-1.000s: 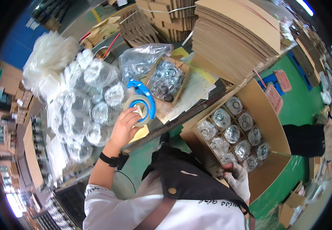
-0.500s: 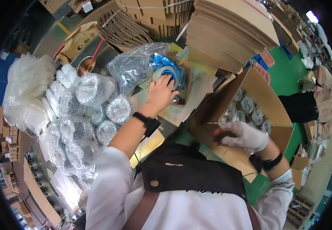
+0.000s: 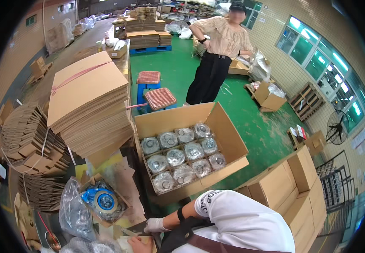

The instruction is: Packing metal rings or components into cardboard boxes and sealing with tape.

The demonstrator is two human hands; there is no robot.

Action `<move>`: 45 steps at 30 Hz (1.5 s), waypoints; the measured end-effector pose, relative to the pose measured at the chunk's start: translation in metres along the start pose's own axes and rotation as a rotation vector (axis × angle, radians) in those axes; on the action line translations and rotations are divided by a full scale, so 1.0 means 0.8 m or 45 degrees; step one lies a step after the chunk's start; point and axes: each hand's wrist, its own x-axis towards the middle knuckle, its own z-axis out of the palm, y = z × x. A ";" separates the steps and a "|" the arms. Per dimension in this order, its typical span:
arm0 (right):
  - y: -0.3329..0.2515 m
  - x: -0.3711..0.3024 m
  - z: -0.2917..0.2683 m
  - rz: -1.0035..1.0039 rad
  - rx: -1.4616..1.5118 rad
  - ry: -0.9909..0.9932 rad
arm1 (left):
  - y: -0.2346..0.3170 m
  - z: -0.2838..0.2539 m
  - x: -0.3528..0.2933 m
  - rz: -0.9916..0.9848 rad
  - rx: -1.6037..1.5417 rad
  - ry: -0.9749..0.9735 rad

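My left hand (image 3: 139,244) is bare and low at the bottom edge, on a pale yellowish sheet or board; most of it is cut off. Beside it, at the table's edge, my right hand (image 3: 155,225) wears a white glove. Its fingers look curled in, and whatever they hold is hidden. A narrow pale strip (image 3: 128,232) lies just left of the glove. Farther left, a blue tape dispenser (image 3: 90,196) with a roll of tape rests on a small open carton (image 3: 123,201). To the right stands a big open carton (image 3: 228,130) with plastic-wrapped round items (image 3: 175,157) in divider cells.
A tall stack of flat cardboard (image 3: 87,90) stands left of the big carton. Clear plastic bags (image 3: 75,213) lie beside the dispenser. Two stools with red woven seats (image 3: 160,99) and a standing person (image 3: 220,50) are beyond. More open cartons (image 3: 288,185) stand at right.
The view has swung to the right. My left hand has let go of the tape dispenser and sits nearer me. My right hand has left the big carton and come beside my left.
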 end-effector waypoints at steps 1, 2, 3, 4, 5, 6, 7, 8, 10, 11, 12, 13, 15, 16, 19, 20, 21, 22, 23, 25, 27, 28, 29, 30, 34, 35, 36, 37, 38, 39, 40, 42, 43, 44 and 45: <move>0.008 0.000 0.004 -0.015 0.125 -0.057 | -0.014 0.013 0.006 0.095 0.030 0.033; 0.003 -0.014 0.005 -0.015 0.132 -0.047 | -0.016 0.013 0.012 0.182 0.054 0.071; -0.003 -0.034 0.006 0.069 0.370 0.047 | -0.020 0.012 0.012 0.184 0.054 0.074; -0.006 -0.045 0.007 0.154 0.612 0.140 | -0.016 0.008 0.007 0.173 0.118 0.054; 0.011 -0.029 0.013 0.150 0.663 0.023 | -0.012 0.004 0.003 0.151 0.181 0.038; 0.015 -0.018 0.008 0.151 0.651 0.004 | -0.006 0.002 0.000 0.130 0.181 0.047; 0.025 -0.005 0.012 -0.040 0.349 -0.122 | -0.001 0.002 -0.009 0.084 0.082 0.104; 0.029 -0.004 0.024 -0.225 0.055 -0.272 | 0.002 0.003 -0.021 0.013 -0.015 0.156; 0.056 0.010 0.002 -0.612 -0.258 -0.241 | 0.013 -0.004 -0.018 0.209 -0.208 0.109; 0.007 -0.023 -0.012 -0.383 -0.553 -0.214 | 0.014 -0.009 -0.012 0.249 -0.304 0.055; 0.000 -0.027 -0.019 -0.470 -0.778 -0.224 | 0.013 -0.023 -0.008 0.311 -0.307 -0.036; 0.032 -0.008 -0.047 -1.486 -1.203 -0.146 | 0.022 -0.022 0.002 0.339 -0.364 -0.039; 0.020 -0.024 -0.024 -0.107 0.161 -0.319 | 0.001 -0.007 -0.002 0.339 -0.501 0.104; 0.009 -0.027 -0.022 0.022 0.129 -0.345 | -0.005 -0.009 -0.003 0.331 -0.533 0.096; -0.004 -0.034 -0.022 0.148 -0.068 -0.407 | -0.013 -0.009 -0.006 0.154 -0.264 0.195; -0.008 -0.037 -0.025 0.160 0.031 -0.404 | -0.008 -0.013 -0.001 0.133 -0.065 0.305; -0.009 -0.036 -0.028 0.172 0.129 -0.393 | -0.002 -0.017 0.002 0.116 -0.072 0.292; -0.006 -0.033 -0.028 0.186 0.135 -0.395 | 0.006 -0.026 0.004 0.137 -0.117 0.271; -0.003 -0.029 -0.027 0.163 0.347 -0.306 | 0.013 -0.028 0.005 0.160 -0.164 0.252; -0.006 -0.024 -0.026 0.141 0.609 -0.246 | 0.021 -0.015 0.009 0.155 -0.219 0.221; -0.009 -0.029 -0.020 0.172 0.631 -0.198 | 0.025 -0.006 0.011 0.147 -0.272 0.202; -0.009 -0.031 -0.018 0.196 0.659 -0.147 | 0.025 -0.003 0.012 0.138 -0.248 0.217; -0.006 -0.031 -0.018 0.197 0.658 -0.144 | 0.025 -0.001 0.012 0.129 -0.224 0.232; -0.002 -0.029 -0.019 0.169 0.740 -0.146 | 0.024 0.001 0.013 0.130 -0.225 0.232; -0.009 -0.036 -0.011 0.170 0.799 -0.079 | 0.016 0.006 0.012 0.194 -0.280 0.231; -0.009 -0.036 -0.012 0.167 0.798 -0.075 | 0.015 0.006 0.013 0.193 -0.271 0.209; -0.008 -0.036 -0.013 0.200 0.841 -0.056 | 0.012 0.006 0.014 0.198 -0.273 0.210; -0.008 -0.037 -0.017 0.228 0.886 -0.030 | 0.012 0.003 0.018 0.200 -0.286 0.164; -0.002 -0.033 -0.019 0.222 0.887 -0.019 | 0.012 0.001 0.021 0.201 -0.299 0.118; 0.010 -0.024 -0.020 0.259 0.924 -0.154 | 0.012 -0.003 0.018 0.213 -0.303 0.119; 0.010 -0.023 -0.025 0.296 0.957 -0.288 | 0.019 -0.011 0.013 0.156 -0.276 0.130; 0.010 -0.020 -0.015 0.231 0.726 -0.478 | 0.032 -0.015 0.007 0.100 -0.256 0.146; 0.004 -0.021 -0.009 0.171 0.650 -0.588 | 0.034 -0.017 0.003 0.058 -0.208 0.168; 0.013 -0.014 -0.008 0.169 0.650 -0.594 | 0.035 -0.019 -0.003 0.011 -0.159 0.190; 0.030 -0.001 -0.007 -0.463 -0.038 -0.389 | 0.036 -0.023 -0.013 0.005 -0.154 0.193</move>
